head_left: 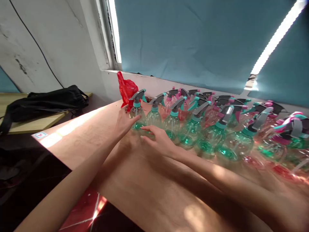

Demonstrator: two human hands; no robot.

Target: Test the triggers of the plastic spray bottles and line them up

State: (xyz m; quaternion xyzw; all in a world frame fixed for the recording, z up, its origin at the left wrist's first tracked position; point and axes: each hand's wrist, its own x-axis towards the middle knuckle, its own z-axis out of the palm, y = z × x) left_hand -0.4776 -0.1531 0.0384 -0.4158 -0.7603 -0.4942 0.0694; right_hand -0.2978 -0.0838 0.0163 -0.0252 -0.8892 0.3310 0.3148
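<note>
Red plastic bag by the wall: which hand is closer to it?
Left. The left hand is at the end spray bottle, just in front of the red bag. The right hand is farther from the bag, off to its right and closer to the camera.

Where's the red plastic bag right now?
In the head view, the red plastic bag is left of centre, behind the leftmost spray bottle, by the wall.

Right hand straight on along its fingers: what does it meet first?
Probably the leftmost spray bottle, near its base, just beyond the fingertips of the right hand. Depth is unclear; it might pass in front and meet the left hand.
</note>
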